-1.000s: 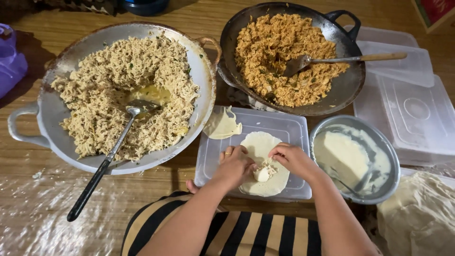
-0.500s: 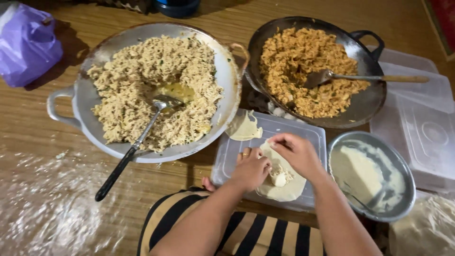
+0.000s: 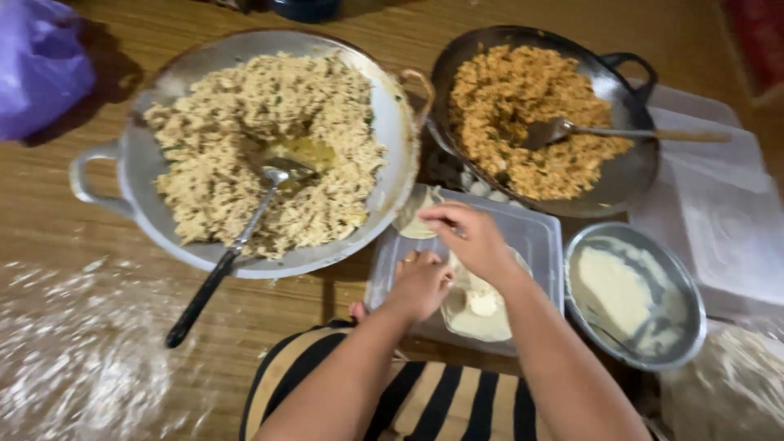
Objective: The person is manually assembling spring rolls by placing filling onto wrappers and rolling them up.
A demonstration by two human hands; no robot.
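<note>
1. Head view, hands: the left hand was laid, fingers curled, on the edge of a pale round wrapper. The right hand was arched over the wrapper with fingers bent down narrowly; whether anything was pinched could not be told.
2. Head view, support: the wrapper was spread on an upturned clear plastic lid, between the person's striped lap and two pans.
3. Head view, surroundings: a large pan of pale filling with a spoon was seen left, a dark pan of orange filling right, and a metal bowl beside the lid.
</note>
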